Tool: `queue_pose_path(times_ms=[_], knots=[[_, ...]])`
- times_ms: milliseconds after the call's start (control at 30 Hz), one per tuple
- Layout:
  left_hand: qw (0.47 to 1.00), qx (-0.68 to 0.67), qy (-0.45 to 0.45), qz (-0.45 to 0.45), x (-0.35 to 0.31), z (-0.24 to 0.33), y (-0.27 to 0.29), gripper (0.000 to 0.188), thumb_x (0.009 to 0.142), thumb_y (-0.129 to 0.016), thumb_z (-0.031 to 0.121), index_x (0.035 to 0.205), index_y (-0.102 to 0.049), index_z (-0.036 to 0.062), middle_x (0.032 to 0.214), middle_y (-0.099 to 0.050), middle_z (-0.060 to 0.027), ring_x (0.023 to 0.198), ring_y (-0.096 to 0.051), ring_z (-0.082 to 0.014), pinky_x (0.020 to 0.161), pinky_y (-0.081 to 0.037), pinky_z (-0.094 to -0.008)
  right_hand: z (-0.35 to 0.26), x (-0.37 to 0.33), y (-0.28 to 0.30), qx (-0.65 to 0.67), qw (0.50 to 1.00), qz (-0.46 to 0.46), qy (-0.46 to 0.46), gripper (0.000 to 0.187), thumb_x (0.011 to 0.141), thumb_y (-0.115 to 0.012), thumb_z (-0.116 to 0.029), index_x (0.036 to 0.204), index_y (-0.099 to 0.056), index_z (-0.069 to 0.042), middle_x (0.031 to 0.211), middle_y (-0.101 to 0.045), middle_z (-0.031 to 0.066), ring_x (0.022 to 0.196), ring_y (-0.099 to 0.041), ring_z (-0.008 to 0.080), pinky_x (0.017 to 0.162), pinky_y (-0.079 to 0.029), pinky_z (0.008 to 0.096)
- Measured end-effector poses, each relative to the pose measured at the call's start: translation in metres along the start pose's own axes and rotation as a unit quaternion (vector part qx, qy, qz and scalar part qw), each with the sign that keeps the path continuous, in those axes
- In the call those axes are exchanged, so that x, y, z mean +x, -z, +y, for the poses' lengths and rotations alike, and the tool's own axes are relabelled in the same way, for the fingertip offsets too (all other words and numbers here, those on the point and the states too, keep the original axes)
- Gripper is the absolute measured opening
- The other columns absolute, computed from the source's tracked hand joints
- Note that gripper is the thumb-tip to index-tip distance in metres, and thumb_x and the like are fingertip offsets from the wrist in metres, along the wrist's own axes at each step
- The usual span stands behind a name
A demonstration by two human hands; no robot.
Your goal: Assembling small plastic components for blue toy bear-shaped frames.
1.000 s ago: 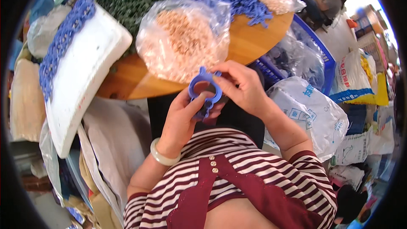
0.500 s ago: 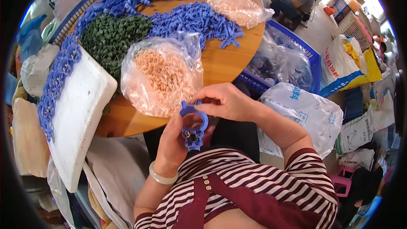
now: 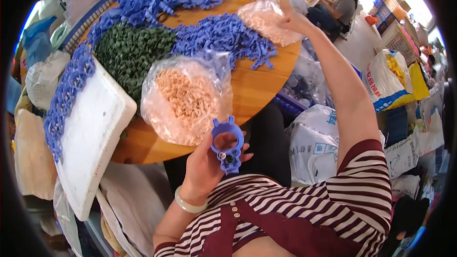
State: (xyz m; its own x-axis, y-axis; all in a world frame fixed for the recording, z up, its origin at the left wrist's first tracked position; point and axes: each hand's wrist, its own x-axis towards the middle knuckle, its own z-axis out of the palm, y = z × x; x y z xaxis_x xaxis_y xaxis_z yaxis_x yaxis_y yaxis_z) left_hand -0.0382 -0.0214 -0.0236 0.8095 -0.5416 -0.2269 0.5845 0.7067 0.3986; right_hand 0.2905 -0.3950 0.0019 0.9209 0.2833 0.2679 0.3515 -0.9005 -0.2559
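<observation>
My left hand [image 3: 202, 167] is closed around a blue plastic part [image 3: 228, 158], held above my lap just off the table's near edge. The part has a large ring with two small lugs on top, and dark and light bits are set in its lower end. My right hand [image 3: 291, 19] reaches to the far right, at the clear plastic bag [image 3: 259, 15] of small peach-coloured pieces. Its fingers are too hidden and blurred at the bag to make out. Nearer to me, another open clear bag [image 3: 185, 102] is filled with small peach pieces.
The round wooden table [image 3: 266, 85] carries heaps of blue parts [image 3: 219, 35] and dark green pieces [image 3: 133, 50]. A white foam board [image 3: 95, 135] leans at the left, with blue parts along its edge. Bags and crates stand right; a person [image 3: 340, 4] sits farther off.
My right hand has let go of the blue part and moved far right to the other bag. My left hand has kept the part and shifted slightly right.
</observation>
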Motion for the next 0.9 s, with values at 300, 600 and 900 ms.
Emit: queue_pose_path(times_ms=[300, 600, 900], knots=[[0.999, -0.024, -0.022, 0.019, 0.012, 0.008, 0.006, 0.049, 0.097, -0.039, 0.04, 0.119, -0.049, -0.0023, 0.115, -0.054, -0.0145, 0.108, -0.053, -0.0328, 0.091, -0.045, -0.0507, 0.028, 0.036, -0.036, 0.071, 0.991, 0.114, -0.007, 0.02, 0.08, -0.057, -0.016, 0.094, -0.068, -0.006, 0.065, -0.061, 0.0038, 0.057, -0.054, 0.0104, 0.054, -0.044, 0.0308], [0.999, -0.034, -0.038, 0.003, 0.011, 0.007, 0.009, 0.049, 0.098, -0.037, 0.038, 0.12, -0.048, -0.0038, 0.112, -0.055, -0.0153, 0.106, -0.054, -0.0335, 0.09, -0.046, -0.0509, 0.053, 0.05, -0.053, 0.069, 0.991, -0.058, 0.1, 0.026, 0.086, -0.059, -0.025, 0.096, -0.062, -0.001, 0.071, -0.06, 0.0042, 0.067, -0.055, 0.0126, 0.061, -0.046, 0.0296], [0.999, -0.018, -0.022, 0.019, 0.01, 0.002, 0.006, 0.048, 0.097, -0.037, 0.039, 0.114, -0.05, -0.0047, 0.111, -0.055, -0.0173, 0.103, -0.055, -0.0332, 0.088, -0.048, -0.0485, 0.022, 0.031, -0.037, -0.028, 0.984, 0.1, 0.142, 0.024, 0.085, -0.064, -0.022, 0.096, -0.06, -0.001, 0.098, -0.067, 0.0066, 0.085, -0.06, 0.0149, 0.077, -0.049, 0.0304]])
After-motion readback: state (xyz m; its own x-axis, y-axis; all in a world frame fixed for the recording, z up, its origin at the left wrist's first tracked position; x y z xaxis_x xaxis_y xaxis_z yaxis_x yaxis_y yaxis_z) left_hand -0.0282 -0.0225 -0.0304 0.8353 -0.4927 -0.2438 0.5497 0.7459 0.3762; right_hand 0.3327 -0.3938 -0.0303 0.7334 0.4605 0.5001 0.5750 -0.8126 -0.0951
